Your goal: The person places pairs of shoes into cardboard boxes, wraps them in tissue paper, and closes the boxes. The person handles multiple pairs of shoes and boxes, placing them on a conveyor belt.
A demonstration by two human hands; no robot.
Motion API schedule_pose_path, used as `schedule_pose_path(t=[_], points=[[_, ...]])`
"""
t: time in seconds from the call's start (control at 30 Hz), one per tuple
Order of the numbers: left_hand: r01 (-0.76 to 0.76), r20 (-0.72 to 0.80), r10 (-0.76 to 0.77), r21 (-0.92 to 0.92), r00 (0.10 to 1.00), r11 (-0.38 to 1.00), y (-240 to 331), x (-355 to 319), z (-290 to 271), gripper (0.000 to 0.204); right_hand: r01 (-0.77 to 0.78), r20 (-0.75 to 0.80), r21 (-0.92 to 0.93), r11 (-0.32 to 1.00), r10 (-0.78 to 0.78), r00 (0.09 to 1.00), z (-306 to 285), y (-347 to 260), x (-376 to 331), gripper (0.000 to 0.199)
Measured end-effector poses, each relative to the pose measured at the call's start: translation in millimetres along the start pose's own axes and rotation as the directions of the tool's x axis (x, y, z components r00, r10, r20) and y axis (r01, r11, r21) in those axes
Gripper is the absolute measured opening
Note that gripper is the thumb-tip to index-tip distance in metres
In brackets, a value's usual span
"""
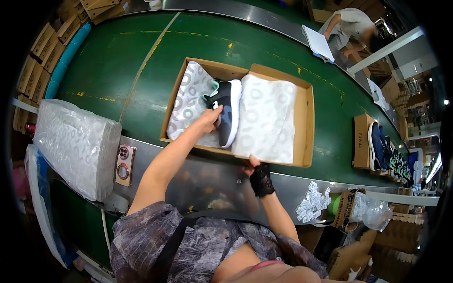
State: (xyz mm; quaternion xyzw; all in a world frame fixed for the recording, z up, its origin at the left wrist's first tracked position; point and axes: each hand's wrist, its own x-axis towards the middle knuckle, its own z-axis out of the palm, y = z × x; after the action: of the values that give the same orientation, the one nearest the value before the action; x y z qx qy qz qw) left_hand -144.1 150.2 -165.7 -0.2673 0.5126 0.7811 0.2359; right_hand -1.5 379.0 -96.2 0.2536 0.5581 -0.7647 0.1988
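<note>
An open brown cardboard shoe box [306, 123] lies on the green conveyor belt, its lid side folded open to the right. Inside, a dark sneaker [228, 113] with a white sole and mint-green lining rests on its side, on patterned wrapping paper [190, 96]. My left hand [211, 120] is closed on the sneaker's upper. Another sheet of the wrapping paper [265, 120] covers most of the right part. At the near edge of the box, my right hand [257, 173], in a black fingerless glove, pinches the rim and paper, its thumb on top; its other fingers are partly hidden.
A plastic-wrapped stack of paper [75, 146] and a phone [125, 165] lie at the left. Small white packets [313, 203] are heaped on the metal edge at right. Farther right, a row of shoes [384, 150] stands beside a box. Across the belt, a person [351, 28] bends near a clipboard [317, 42].
</note>
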Motion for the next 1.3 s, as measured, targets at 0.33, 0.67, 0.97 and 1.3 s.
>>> schedule_pose_path(t=[0.33, 0.67, 0.97, 1.3], points=[[-0.559, -0.497, 0.594, 0.238, 0.632, 0.794, 36, -114, -58, 0.051, 0.407, 0.497, -0.858, -0.313, -0.709, 0.501, 21, -7, 31, 0.061], [-0.255, -0.030, 0.253, -0.060, 0.967, 0.965, 40, -90, -65, 0.068, 0.400, 0.610, -0.777, -0.486, -0.422, 0.671, 51, -66, 14, 0.058], [-0.339, 0.050, 0.380, -0.354, 0.924, 0.871, 76, -199, -48, 0.069, 0.764, 0.554, -0.590, -0.261, -0.819, 0.148, 71, -164, -47, 0.046], [-0.316, -0.144, 0.988, 0.936, 0.049, 0.152, -19, -380, -245, 0.045, 0.395, 0.461, -0.885, -0.247, -0.587, 0.665, -73, -25, 12, 0.050]])
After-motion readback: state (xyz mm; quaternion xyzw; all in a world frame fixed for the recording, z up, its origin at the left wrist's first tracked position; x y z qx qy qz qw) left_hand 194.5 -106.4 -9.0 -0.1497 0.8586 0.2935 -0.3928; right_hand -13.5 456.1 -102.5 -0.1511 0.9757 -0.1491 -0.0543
